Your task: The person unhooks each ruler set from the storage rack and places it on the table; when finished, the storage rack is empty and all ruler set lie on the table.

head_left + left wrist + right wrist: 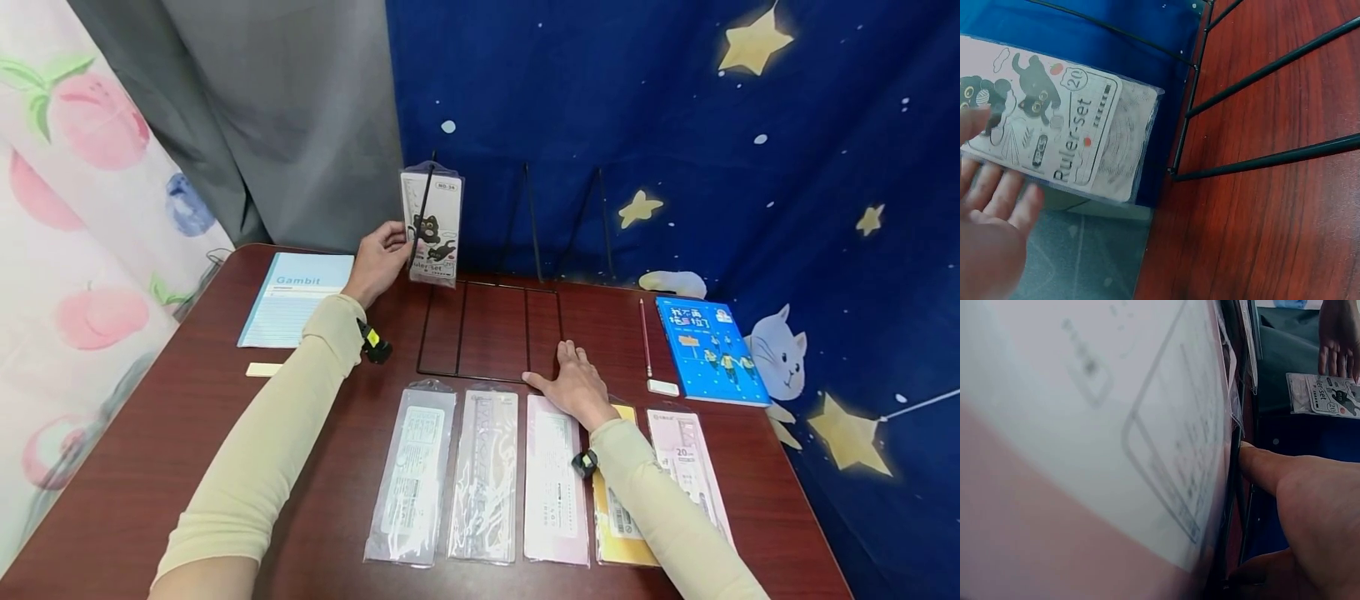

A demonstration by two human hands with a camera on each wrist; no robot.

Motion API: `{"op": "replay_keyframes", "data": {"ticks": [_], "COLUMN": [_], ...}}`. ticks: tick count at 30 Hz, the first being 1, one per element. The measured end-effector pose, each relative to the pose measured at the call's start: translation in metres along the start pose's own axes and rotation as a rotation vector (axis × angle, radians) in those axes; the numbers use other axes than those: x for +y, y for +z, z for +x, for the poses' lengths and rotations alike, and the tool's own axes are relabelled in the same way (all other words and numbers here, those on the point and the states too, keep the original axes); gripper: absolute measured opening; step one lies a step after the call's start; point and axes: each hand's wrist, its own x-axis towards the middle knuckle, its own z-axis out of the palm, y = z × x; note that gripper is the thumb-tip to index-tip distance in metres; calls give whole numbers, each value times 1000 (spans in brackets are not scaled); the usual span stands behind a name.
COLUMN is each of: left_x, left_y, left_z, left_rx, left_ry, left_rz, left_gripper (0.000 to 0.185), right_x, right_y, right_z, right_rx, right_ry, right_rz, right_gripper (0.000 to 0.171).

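My left hand [378, 262] pinches the left edge of a cat-print ruler-set packet [433, 221], holding it upright off the table against the left upright of a black wire rack [527, 333]. One rack wire crosses the packet's front. In the left wrist view my thumb and fingers [991, 237] lie on the packet [1066, 131] beside the rack's base wires [1260, 76]. My right hand [573, 383] lies flat with straight fingers at the rack's front edge, over the top of a pink ruler packet [555, 492]. The right wrist view shows my right hand [1297, 481] next to a blurred packet [1116, 425].
Several flat ruler packets lie in a row near the front edge, from a clear one [412, 475] to a pink one [686, 467]. A Gambit notebook [296, 308] and a cream strip [262, 369] lie left. A red pencil [643, 333], eraser [663, 387] and blue book [708, 350] lie right.
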Motion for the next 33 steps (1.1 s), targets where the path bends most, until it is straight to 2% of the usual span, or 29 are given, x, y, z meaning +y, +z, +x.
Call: {"op": "replay_keyframes", "data": {"ticks": [4,9,19,27,33], "left_x": [-2,-5,-14,-11,-11], "left_y": [-2,-5,-12,-12,-13], "left_z": [-5,-15,-45,-62,-72], "left_rx": [-7,-41,-13,-48,-55], "left_ry": [13,19,4,0,7], "left_rz": [-57,-150,-87,-158,-120], "left_gripper": [21,20,32,32,35], "right_x": [0,1,-1,-1,-2], "right_y": [1,2,0,-1,-1], "right_z": [0,0,0,0,0], "right_rx": [1,3,-5,-14,-15], "right_ry": [-1,2,2,-4,-6], "right_rz": [-7,-20,-22,-20,-19], "right_gripper": [107,108,108,108,108]}}
